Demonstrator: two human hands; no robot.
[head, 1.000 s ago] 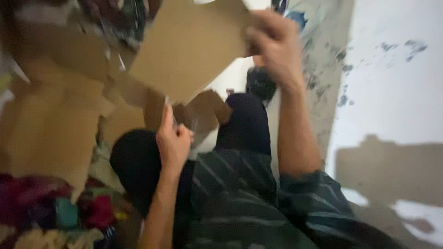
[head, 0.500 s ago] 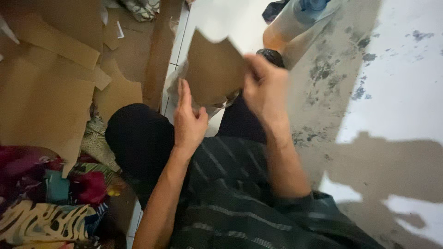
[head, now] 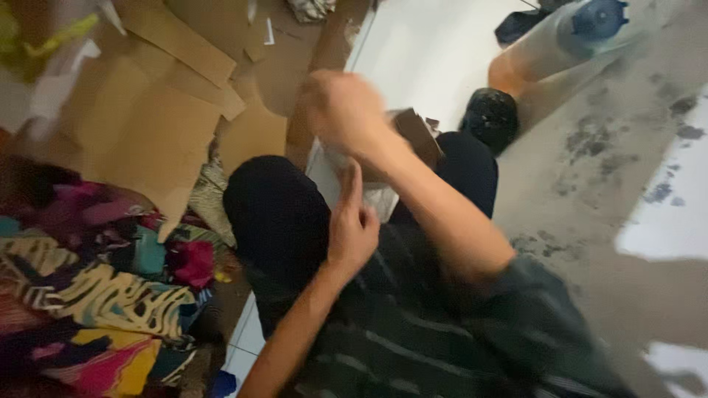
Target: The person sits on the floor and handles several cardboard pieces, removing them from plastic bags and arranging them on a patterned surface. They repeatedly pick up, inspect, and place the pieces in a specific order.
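Brown cardboard piece, folded small now against the broad sheet it was a second ago, sits above my knees in the right hand, whose fingers clench round it and a pale wad beneath; I judge the folding nearly done. That arm reaches forward across the lap, blurred. My left hand rises below with one finger pointing up, touching the wad, the rest curled on nothing. Flat cardboard sheets cover the floor to the left.
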